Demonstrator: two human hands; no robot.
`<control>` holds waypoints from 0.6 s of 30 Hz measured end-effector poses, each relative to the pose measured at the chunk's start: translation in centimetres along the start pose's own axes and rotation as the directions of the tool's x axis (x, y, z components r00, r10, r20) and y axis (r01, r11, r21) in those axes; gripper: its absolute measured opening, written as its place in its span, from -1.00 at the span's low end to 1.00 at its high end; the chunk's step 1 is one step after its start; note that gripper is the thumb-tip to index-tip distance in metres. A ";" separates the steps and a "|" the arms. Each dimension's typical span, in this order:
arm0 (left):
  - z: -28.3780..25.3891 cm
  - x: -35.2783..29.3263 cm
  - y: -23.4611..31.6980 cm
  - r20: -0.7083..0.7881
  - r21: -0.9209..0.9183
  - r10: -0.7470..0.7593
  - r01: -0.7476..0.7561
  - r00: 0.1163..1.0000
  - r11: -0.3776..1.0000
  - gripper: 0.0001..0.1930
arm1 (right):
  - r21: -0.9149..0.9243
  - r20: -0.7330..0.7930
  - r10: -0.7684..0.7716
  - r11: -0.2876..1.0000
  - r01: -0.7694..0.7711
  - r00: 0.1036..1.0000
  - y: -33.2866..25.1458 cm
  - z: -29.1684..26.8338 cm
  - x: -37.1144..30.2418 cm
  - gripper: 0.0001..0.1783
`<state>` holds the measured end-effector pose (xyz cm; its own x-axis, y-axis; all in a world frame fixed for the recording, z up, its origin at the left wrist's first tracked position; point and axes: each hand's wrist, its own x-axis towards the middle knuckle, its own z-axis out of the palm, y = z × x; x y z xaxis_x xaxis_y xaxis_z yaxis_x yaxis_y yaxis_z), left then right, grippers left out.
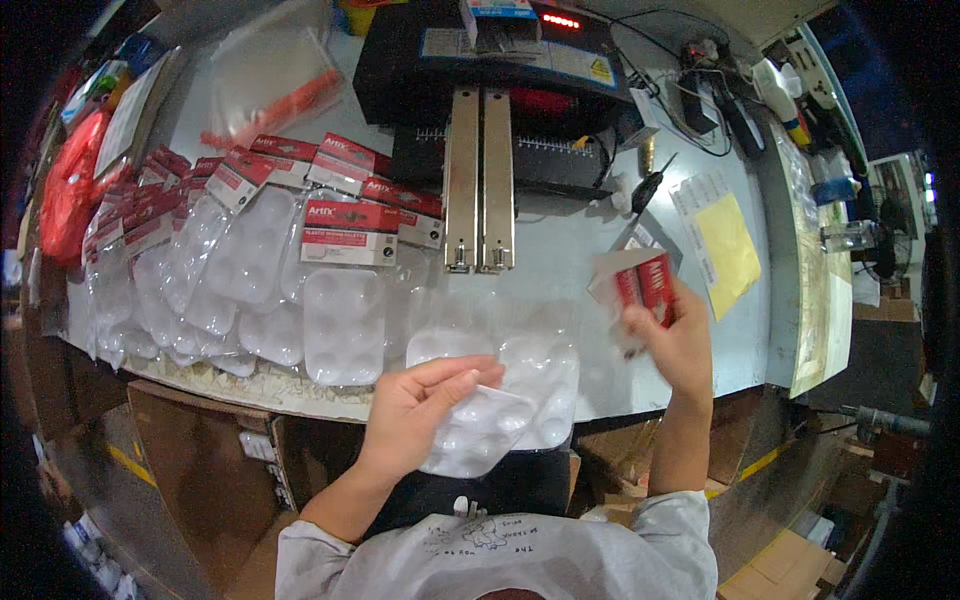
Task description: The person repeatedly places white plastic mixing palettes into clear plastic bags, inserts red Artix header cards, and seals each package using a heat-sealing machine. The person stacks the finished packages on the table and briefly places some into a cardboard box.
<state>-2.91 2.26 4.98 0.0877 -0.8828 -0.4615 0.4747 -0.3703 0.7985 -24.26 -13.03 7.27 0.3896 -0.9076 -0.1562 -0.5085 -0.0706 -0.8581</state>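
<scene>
My left hand, thumb pressed to fingers, grips a white paint palette with round wells by its upper edge at the table's front. Behind it more white palettes in clear plastic bags lie flat on the table. My right hand is raised at the right, closed on a red and white header card; the card is slightly smeared by motion, and whether it is one or more I cannot tell. To the left lies a bagged palette with a card across its top.
A black machine with a lit red display stands at the back, its two metal rails reaching forward. Carded palette packs pile up on the left. A yellow paper, a dark screwdriver-like tool and cables sit at the right.
</scene>
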 end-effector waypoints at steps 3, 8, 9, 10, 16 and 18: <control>0.4 -0.3 0.0 0.053 0.153 0.080 -0.087 0.995 0.984 -0.76 | -0.070 0.359 -0.087 0.990 0.120 0.929 -3.3 2.4 -0.7 -0.58; 0.0 -0.7 -0.2 -0.108 0.302 0.128 -0.090 0.986 0.949 -0.81 | -0.109 0.418 -0.058 0.988 0.113 0.907 -4.9 3.4 0.4 -0.61; -0.1 -0.7 -0.2 -0.141 0.317 0.126 -0.076 0.982 0.946 -0.81 | -0.050 0.326 -0.054 0.996 0.074 0.944 -5.1 3.3 0.5 -0.61; -0.1 -0.7 -0.2 -0.163 0.291 0.147 -0.095 0.976 0.952 -0.82 | -0.001 0.220 0.020 1.000 -0.021 0.975 -5.1 3.4 0.5 -0.60; -0.1 -0.6 -0.2 -0.147 0.380 0.208 -0.139 0.967 0.915 -0.86 | -0.135 0.412 -0.101 0.976 0.170 0.906 -5.1 5.2 0.0 -0.61; -0.1 -0.6 -0.3 -0.163 0.407 0.212 -0.130 0.964 0.904 -0.87 | -0.095 0.401 -0.110 0.983 0.160 0.909 -5.1 5.6 0.0 -0.63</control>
<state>-2.99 2.96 4.99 0.3282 -0.8818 -0.3386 0.0614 -0.3378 0.9392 -17.35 -10.38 8.89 0.7181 -0.6517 -0.2442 -0.5099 -0.2538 -0.8220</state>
